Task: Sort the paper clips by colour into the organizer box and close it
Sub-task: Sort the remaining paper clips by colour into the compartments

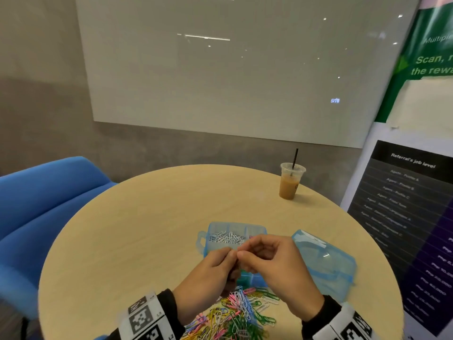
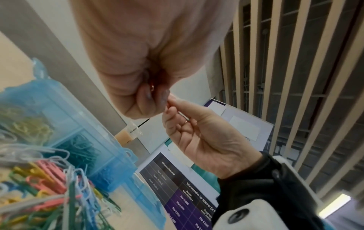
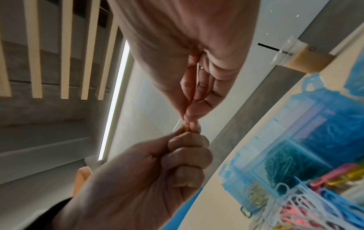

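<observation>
Both hands meet fingertip to fingertip at the lower centre of the head view, and each pinches the same small bundle of clips. The left hand [image 1: 208, 273] closes its thumb and fingers on one end, the right hand [image 1: 274, 263] closes its thumb and forefinger on the other end. In the head view the held clips are hidden between the fingers. Only the right wrist view shows them [image 3: 186, 125]: a thin yellow and red piece between the 2 pinches, too small to count.

Below the hands, at the bottom edge of the head view, lies the loose pile of paper clips [image 1: 235, 312] in pink, green, yellow, blue and white, tangled together; its lower part is cut off by the frame edge. Just above the pile stands the blue organizer box [image 1: 215, 231], open, on the round table [image 1: 147, 217]. The hands cover its near compartments. In the head view only 1 compartment is clear, with white clips [image 1: 228, 238]. The left wrist view shows what the head view does not: through the blue wall I see a compartment of yellow clips [image 2: 29, 127] and beside it a compartment of dark green clips [image 2: 78, 146].

To the right of the box, apart from it, lies the lid [image 1: 326, 263] on the table. Further up, at the far right side of the table, stands a plastic cup [image 1: 290, 182] with a brown drink and a black straw. A blue chair [image 1: 49, 192] is at the left edge, and a poster [image 1: 404, 217] at the right edge; its small text is hard to read.
</observation>
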### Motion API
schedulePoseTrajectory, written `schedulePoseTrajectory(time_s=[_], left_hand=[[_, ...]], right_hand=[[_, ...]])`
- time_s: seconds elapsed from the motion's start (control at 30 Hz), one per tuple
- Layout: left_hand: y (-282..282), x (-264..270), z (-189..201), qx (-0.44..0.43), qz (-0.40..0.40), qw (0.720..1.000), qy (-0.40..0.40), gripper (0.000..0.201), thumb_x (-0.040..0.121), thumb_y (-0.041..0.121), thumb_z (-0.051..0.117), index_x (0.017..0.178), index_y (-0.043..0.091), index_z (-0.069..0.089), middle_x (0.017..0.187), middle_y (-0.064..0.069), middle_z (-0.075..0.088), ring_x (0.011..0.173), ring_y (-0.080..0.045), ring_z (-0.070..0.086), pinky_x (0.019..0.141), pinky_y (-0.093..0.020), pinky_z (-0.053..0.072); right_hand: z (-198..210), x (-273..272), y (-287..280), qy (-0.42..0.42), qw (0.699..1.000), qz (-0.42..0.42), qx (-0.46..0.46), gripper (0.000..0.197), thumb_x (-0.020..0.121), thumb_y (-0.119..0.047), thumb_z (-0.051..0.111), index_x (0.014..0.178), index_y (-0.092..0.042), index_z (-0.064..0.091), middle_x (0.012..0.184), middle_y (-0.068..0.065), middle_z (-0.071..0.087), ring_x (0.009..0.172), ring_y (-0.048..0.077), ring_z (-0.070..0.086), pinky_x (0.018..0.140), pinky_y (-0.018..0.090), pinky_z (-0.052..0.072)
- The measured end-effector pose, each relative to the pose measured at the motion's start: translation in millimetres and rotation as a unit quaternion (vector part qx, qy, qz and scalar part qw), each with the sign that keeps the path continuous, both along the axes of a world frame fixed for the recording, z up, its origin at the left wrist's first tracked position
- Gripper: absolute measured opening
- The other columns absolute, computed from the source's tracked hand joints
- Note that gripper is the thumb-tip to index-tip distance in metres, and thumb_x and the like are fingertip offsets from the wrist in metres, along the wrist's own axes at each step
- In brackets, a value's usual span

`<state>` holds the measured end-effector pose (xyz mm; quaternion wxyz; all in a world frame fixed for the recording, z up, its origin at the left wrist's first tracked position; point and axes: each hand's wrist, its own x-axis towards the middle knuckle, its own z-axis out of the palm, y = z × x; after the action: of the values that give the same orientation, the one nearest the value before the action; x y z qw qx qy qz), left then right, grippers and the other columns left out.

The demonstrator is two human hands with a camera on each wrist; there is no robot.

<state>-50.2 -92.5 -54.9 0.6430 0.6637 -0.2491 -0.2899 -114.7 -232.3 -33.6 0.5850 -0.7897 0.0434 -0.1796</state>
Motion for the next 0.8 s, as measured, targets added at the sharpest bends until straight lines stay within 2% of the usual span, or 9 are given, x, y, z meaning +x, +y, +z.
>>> schedulePoseTrajectory(time_s=[0.1, 0.2, 0.27, 0.37, 0.43, 0.6, 0.73, 0.8], left_hand=[[0.6, 1.1, 2.3, -0.049, 0.013, 0.996, 0.076, 0.025, 0.106, 0.024, 0.033, 0.091, 0.006, 0.043, 0.059, 0.006, 0.034, 0.047, -0.008, 0.024, 0.044, -0.019, 0.024], [0.5, 0.5, 3.4, -0.094, 0.031, 0.977, 0.19, 0.019, 0.105, 0.021, 0.036, 0.094, 0.008, 0.043, 0.058, 0.004, 0.028, 0.045, -0.007, 0.022, 0.04, -0.017, 0.02], [-0.4, 0.1, 2.4, -0.109, 0.035, 0.966, 0.234, 0.019, 0.105, 0.021, 0.037, 0.093, 0.008, 0.044, 0.059, 0.003, 0.025, 0.046, -0.007, 0.021, 0.039, -0.016, 0.019], [-2.0, 0.1, 1.6, -0.112, 0.038, 0.958, 0.261, 0.03, 0.105, 0.025, 0.037, 0.084, 0.008, 0.051, 0.058, 0.003, 0.026, 0.046, -0.007, 0.022, 0.038, -0.016, 0.02], [-2.8, -0.9, 2.9, -0.107, 0.038, 0.954, 0.276, 0.034, 0.104, 0.031, 0.037, 0.081, 0.01, 0.05, 0.058, 0.003, 0.026, 0.046, -0.007, 0.022, 0.039, -0.016, 0.02], [-4.1, -0.2, 4.3, -0.121, 0.046, 0.934, 0.334, 0.039, 0.103, 0.036, 0.038, 0.077, 0.01, 0.049, 0.055, 0.004, 0.027, 0.042, -0.007, 0.023, 0.037, -0.016, 0.021], [-2.7, 5.2, 3.3, -0.159, 0.043, 0.895, 0.414, 0.041, 0.104, 0.034, 0.037, 0.076, 0.007, 0.051, 0.056, 0.002, 0.03, 0.039, -0.008, 0.027, 0.033, -0.017, 0.023], [-2.3, 6.9, 3.1, -0.167, 0.042, 0.886, 0.43, 0.04, 0.104, 0.032, 0.037, 0.076, 0.007, 0.052, 0.055, 0.001, 0.031, 0.038, -0.008, 0.028, 0.033, -0.016, 0.022]], right_hand=[[4.3, 3.6, -1.6, 0.005, 1.0, 0.007, 0.021, 0.004, 0.084, -0.008, 0.072, 0.082, -0.01, 0.075, 0.071, 0.01, 0.072, 0.065, 0.017, 0.068, 0.063, 0.021, 0.051], [7.5, 6.9, -5.3, 0.003, 1.0, -0.005, -0.006, 0.009, 0.086, -0.006, 0.069, 0.082, -0.011, 0.075, 0.071, 0.011, 0.071, 0.064, 0.017, 0.068, 0.062, 0.024, 0.054], [9.7, 8.8, -8.7, 0.003, 1.0, -0.007, -0.024, 0.01, 0.086, -0.007, 0.07, 0.081, -0.013, 0.076, 0.071, 0.011, 0.072, 0.064, 0.019, 0.068, 0.063, 0.026, 0.055], [12.2, 10.0, -9.6, 0.013, 0.998, 0.019, -0.061, 0.007, 0.083, -0.009, 0.072, 0.081, -0.014, 0.077, 0.071, 0.009, 0.073, 0.067, 0.019, 0.07, 0.064, 0.023, 0.054], [13.8, 10.2, -7.4, 0.006, 0.993, 0.033, -0.114, 0.005, 0.081, -0.011, 0.076, 0.081, -0.016, 0.077, 0.07, 0.004, 0.074, 0.068, 0.015, 0.071, 0.065, 0.02, 0.053], [22.9, 13.7, -5.9, -0.044, 0.975, 0.054, -0.211, 0.01, 0.079, -0.009, 0.076, 0.08, -0.019, 0.078, 0.071, -0.003, 0.074, 0.068, 0.008, 0.07, 0.069, 0.024, 0.057], [26.1, 15.0, -9.1, -0.071, 0.972, 0.046, -0.221, 0.012, 0.079, -0.007, 0.077, 0.081, -0.019, 0.078, 0.073, -0.004, 0.073, 0.069, 0.008, 0.07, 0.068, 0.027, 0.058], [27.3, 17.1, -14.1, -0.077, 0.975, 0.036, -0.206, 0.012, 0.079, -0.006, 0.077, 0.081, -0.017, 0.078, 0.073, -0.003, 0.074, 0.069, 0.009, 0.071, 0.069, 0.026, 0.058]])
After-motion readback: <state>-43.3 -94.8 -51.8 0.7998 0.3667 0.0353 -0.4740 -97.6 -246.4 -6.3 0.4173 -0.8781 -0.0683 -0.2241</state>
